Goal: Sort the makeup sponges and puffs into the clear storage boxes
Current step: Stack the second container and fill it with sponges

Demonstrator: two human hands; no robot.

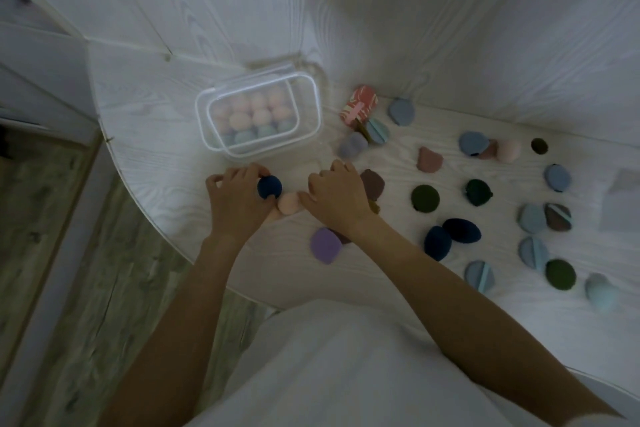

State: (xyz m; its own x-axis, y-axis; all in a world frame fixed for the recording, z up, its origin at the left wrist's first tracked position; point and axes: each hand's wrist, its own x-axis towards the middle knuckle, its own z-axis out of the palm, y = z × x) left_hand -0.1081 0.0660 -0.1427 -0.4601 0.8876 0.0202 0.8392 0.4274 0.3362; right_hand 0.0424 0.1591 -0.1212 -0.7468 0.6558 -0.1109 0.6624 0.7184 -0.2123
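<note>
A: Nearest you, a flat lilac teardrop puff point(325, 245) lies on the white wood-grain tabletop point(156, 135), just under your right forearm, probably waiting its turn.

B: And your hands?

A: Your left hand point(235, 199) has its fingers curled round a dark navy egg-shaped foam sponge point(269, 186), gripped from the side, I'd judge so that you can lift it to the box. Your right hand point(336, 198) rests with its fingers bent over the tabletop, thumb touching a small peach foam sponge point(288, 203); whether it grips anything, I can't tell.

B: Where does it all go?

A: Just beyond your hands stands the clear plastic storage box point(258, 114), with pink and pale blue rounded sponges packed in rows. To your right, soft flat puffs in blue, green and mauve lie scattered, well apart.
</note>
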